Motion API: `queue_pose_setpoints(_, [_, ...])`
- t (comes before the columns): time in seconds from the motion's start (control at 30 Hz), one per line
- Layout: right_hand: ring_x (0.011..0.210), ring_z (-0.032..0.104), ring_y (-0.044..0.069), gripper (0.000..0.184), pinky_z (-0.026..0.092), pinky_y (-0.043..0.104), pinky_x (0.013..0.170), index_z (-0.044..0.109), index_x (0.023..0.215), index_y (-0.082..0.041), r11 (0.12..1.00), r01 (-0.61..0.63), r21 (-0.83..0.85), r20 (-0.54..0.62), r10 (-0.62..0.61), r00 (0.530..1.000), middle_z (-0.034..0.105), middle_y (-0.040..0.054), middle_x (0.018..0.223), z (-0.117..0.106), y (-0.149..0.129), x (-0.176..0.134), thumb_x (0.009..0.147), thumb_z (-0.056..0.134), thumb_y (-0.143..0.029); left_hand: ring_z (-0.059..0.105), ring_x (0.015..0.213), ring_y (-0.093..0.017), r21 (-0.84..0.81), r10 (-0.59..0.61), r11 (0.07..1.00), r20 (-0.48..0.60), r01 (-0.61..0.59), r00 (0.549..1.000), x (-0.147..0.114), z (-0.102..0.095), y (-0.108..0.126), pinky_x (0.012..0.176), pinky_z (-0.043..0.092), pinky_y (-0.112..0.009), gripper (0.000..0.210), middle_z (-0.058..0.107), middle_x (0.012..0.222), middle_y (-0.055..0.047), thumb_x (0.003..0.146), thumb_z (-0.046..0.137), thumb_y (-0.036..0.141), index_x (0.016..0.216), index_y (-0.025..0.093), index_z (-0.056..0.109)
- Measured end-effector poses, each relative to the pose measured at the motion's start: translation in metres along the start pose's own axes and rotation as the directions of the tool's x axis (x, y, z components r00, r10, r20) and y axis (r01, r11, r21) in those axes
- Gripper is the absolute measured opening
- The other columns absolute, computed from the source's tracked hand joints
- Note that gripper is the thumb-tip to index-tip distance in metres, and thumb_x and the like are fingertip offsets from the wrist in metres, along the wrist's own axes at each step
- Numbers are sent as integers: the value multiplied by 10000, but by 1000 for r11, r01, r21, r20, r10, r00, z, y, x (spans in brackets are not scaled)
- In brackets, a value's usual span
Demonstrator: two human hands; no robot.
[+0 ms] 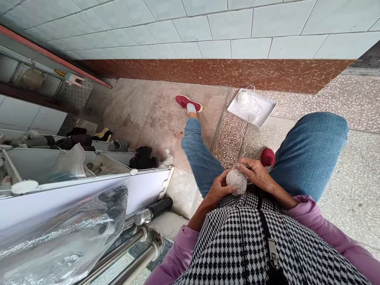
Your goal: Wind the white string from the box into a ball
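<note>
Across our lap spreads a black-and-white checked garment point(225, 237) with a zipper point(272, 251), and purple sleeves point(185, 245) end short of our wrists. Just above the garment, our left grip point(218, 190) is closed around a pale ball of yarn point(236, 183). Our right grip point(253, 173) is pinched on a strand point(244, 132) at the ball's upper edge, though we cannot tell exactly how the fingertips meet it. Over on our left, clear plastic point(89, 229) lies against a white shelf unit point(145, 186) that carries dark shoes point(144, 158). Beyond the ball, the strand runs to a white tray point(267, 105) on the speckled floor point(227, 136), where more white yarn point(244, 99) lies in loose coils. Past our jeans, we wear a red shoe point(188, 103) on the left foot. Farthest off, we see brown skirting point(178, 75) below a pale tiled wall point(219, 25).
</note>
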State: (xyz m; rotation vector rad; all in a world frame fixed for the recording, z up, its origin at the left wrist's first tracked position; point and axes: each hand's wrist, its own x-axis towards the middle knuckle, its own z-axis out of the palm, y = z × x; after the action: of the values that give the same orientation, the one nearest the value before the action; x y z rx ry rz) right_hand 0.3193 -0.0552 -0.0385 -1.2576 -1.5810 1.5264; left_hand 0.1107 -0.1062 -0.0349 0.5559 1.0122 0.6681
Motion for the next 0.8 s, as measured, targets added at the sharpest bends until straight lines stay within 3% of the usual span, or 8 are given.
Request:
queue_pose_setpoints(0.2, [702, 510, 172, 515, 414, 304, 674, 555, 786, -220, 1000, 17, -16, -31, -17, 999, 555, 2, 728, -4, 16, 7, 1084, 475, -632, 698, 1182, -314, -105, 155, 981, -92, -165, 984, 16, 6, 23, 1054, 531, -411, 800, 770, 1238, -116, 609, 985, 472, 1303, 181, 713])
queue_pose_setpoints(0.33, [724, 566, 177, 395, 435, 309, 720, 595, 832, -208, 992, 22, -128, 136, -5, 991, 639, 25, 787, 3, 17, 4, 1107, 466, -460, 690, 1204, -309, -32, 292, 952, -191, -304, 937, 38, 8, 35, 1070, 529, -420, 736, 754, 1265, -121, 681, 933, 519, 1286, 185, 679])
queue_pose_setpoints(0.43, [683, 544, 166, 346, 414, 315, 712, 595, 818, -204, 979, 50, -199, 268, 5, 964, 605, 12, 739, 8, -1, -4, 1109, 473, -347, 684, 1194, -286, 116, 387, 922, -300, -369, 872, 54, 3, 32, 1068, 528, -406, 722, 738, 1270, -106, 664, 946, 439, 1273, 202, 640])
queue_pose_setpoints(0.5, [667, 519, 159, 370, 405, 314, 698, 593, 813, -205, 983, 99, -157, 309, -46, 950, 574, -1, 721, 5, -17, -9, 1127, 463, -350, 682, 1184, -278, 204, 417, 907, -321, -368, 850, 60, -3, 26, 1066, 527, -402, 739, 731, 1263, -101, 621, 961, 360, 1256, 205, 617])
queue_pose_setpoints(0.57, [677, 516, 156, 403, 409, 309, 691, 608, 831, -203, 989, 128, -71, 279, -103, 955, 575, -3, 739, -3, -31, -10, 1146, 455, -403, 684, 1160, -271, 232, 401, 911, -304, -342, 864, 59, -8, 21, 1049, 526, -396, 747, 732, 1240, -98, 589, 966, 310, 1237, 204, 610])
queue_pose_setpoints(0.63, [689, 525, 156, 433, 415, 304, 679, 623, 844, -201, 992, 124, -6, 183, -121, 976, 581, 1, 754, -13, -37, -7, 1142, 473, -476, 685, 1118, -263, 189, 325, 940, -238, -284, 915, 52, -11, 19, 1020, 526, -388, 761, 742, 1209, -90, 551, 974, 289, 1223, 202, 627])
queue_pose_setpoints(0.7, [697, 530, 161, 461, 416, 304, 670, 635, 843, -200, 994, 108, 27, 74, -110, 991, 589, 9, 756, -21, -36, -2, 1122, 504, -542, 681, 1099, -263, 109, 217, 973, -133, -203, 967, 43, -12, 20, 1011, 517, -385, 751, 753, 1197, -85, 553, 965, 299, 1236, 196, 671])
queue_pose_setpoints(0.8, [699, 524, 166, 505, 414, 309, 660, 649, 837, -198, 992, 86, 88, -9, -86, 996, 591, 17, 747, -23, -25, 5, 1090, 536, -620, 669, 1110, -276, 17, 123, 992, -12, -123, 992, 32, -13, 23, 1021, 490, -380, 719, 769, 1184, -84, 593, 923, 313, 1276, 187, 738])
